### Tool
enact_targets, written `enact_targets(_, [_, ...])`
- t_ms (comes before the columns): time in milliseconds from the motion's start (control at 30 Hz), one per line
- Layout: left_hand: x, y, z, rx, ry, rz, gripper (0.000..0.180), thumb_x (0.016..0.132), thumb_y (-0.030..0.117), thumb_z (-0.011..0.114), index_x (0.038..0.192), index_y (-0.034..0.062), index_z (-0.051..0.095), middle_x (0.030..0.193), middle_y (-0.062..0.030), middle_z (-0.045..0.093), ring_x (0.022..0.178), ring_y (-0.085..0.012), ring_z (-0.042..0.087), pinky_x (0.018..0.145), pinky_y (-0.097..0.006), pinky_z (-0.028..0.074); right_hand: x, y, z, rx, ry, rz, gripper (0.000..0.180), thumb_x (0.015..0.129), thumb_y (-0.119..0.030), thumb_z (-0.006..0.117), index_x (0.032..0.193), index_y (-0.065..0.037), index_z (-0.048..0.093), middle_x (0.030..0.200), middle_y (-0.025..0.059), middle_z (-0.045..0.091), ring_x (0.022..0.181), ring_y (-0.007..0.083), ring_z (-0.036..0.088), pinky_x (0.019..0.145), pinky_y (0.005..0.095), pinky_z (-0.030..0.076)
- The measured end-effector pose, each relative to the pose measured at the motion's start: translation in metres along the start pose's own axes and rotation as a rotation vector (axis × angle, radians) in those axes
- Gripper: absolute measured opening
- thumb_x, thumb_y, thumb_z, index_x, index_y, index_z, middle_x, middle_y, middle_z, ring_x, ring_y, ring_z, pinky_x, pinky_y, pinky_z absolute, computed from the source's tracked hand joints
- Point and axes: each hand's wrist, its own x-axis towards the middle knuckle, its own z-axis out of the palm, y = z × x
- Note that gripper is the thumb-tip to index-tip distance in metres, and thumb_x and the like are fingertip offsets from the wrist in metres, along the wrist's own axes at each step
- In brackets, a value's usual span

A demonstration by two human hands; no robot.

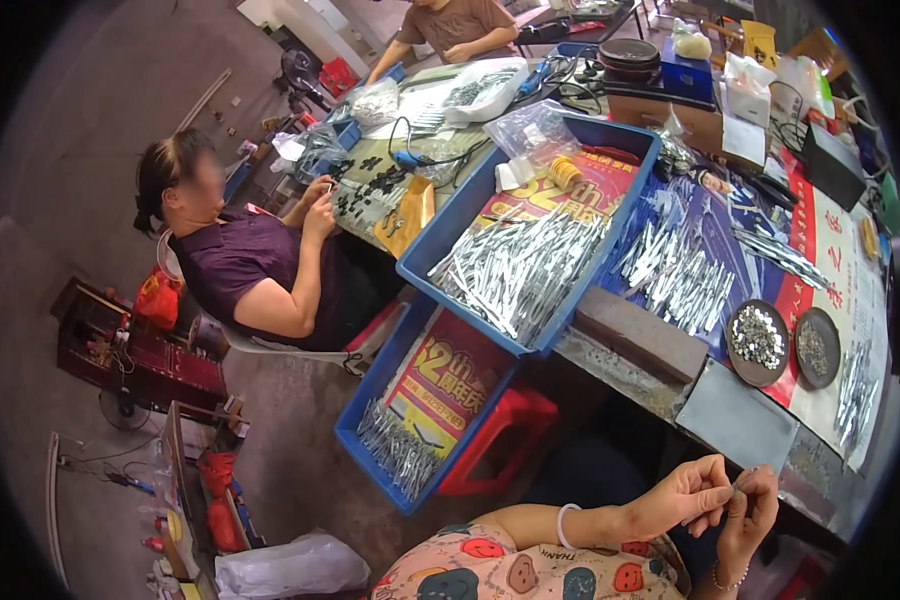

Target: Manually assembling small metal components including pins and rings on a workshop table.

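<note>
**Operator:** Nearest my camera, the wearer's left hand [692, 498] and right hand [750, 515] are meeting above a patterned top [500, 565]. On both, thumb and fingertips are pressing together, apparently pinching a small piece [738, 488]; I'm not making out its shape.

**Desk:** Where is it lying, and which hand is closer?

**Operator:** It is sitting right at the fingertips, the left hand gripping from the left, the right hand from the right, so I'm calling neither nearer. Its long axis I'm not able to tell: the fingers are covering most of it.

**Desk:** And outward from there?

**Operator:** A grey plate [738, 412] is lying at the table edge just beyond both hands, not touching them. Farther off, a dish of shiny discs [760, 379] and a dish of smaller parts [832, 340] are standing side by side, the right hand being nearer the second. Loose metal strips [675, 275] are spreading across a blue sheet; to their left, an upper blue tray [470, 318] is holding a heap more, pointing several ways. A lower blue tray [375, 482] is resting beside a red stool [515, 430]. At far left, a co-worker in purple [245, 265] is handling something small across the room's other bench corner.
</note>
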Motion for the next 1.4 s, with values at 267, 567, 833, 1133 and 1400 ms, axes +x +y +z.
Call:
enact_targets(267, [0.009,-0.008,0.002,0.005,0.102,0.011,0.015,0.094,0.020,0.051,0.088,0.0077,0.044,0.070,-0.0013,0.054,0.052,-0.0045,0.047,0.047,-0.017,0.038,0.002,0.005,-0.001,-0.180,0.043,-0.010,0.009,0.085,-0.002,0.052,0.080,-0.002,0.044,0.073,0.0097,0.045,0.068,0.0201,0.043,0.064,0.0291,0.038])
enact_targets(567, [0.012,-0.012,0.004,0.073,0.085,0.028,0.015,0.094,0.019,0.053,0.089,0.0071,0.044,0.070,-0.0014,0.053,0.054,-0.0053,0.048,0.048,-0.018,0.040,0.000,0.010,-0.006,-0.210,0.050,-0.140,0.016,0.091,-0.008,0.050,0.078,-0.001,0.042,0.071,0.0062,0.040,0.062,0.0161,0.037,0.058,0.0275,0.035])
enact_targets(833, [0.012,-0.013,0.002,0.005,0.084,-0.027,0.016,0.093,0.020,0.054,0.088,0.0080,0.043,0.067,-0.0018,0.054,0.053,-0.0065,0.050,0.047,-0.018,0.040,0.005,0.007,-0.007,-0.138,0.007,-0.078,0.008,0.081,-0.001,0.055,0.078,-0.001,0.047,0.070,0.0086,0.048,0.064,0.0196,0.046,0.058,0.0290,0.038])
enact_targets(1133, [0.006,-0.007,0.005,-0.037,0.034,-0.013,0.017,0.093,0.020,0.055,0.088,0.0085,0.043,0.065,-0.0026,0.055,0.050,-0.0068,0.049,0.046,-0.018,0.039,0.002,0.011,-0.011,0.099,-0.030,0.027,0.020,0.086,-0.017,0.059,0.080,-0.003,0.046,0.075,0.0063,0.046,0.068,0.0152,0.043,0.060,0.0256,0.034])
enact_targets(1400, [0.002,-0.009,0.006,-0.081,0.015,-0.027,0.018,0.092,0.020,0.055,0.088,0.0083,0.043,0.066,-0.0029,0.055,0.049,-0.0066,0.049,0.045,-0.018,0.039,0.008,-0.003,-0.013,0.146,-0.085,0.107,0.021,0.084,-0.017,0.060,0.081,-0.003,0.045,0.073,0.0063,0.045,0.066,0.0137,0.041,0.060,0.0249,0.033])
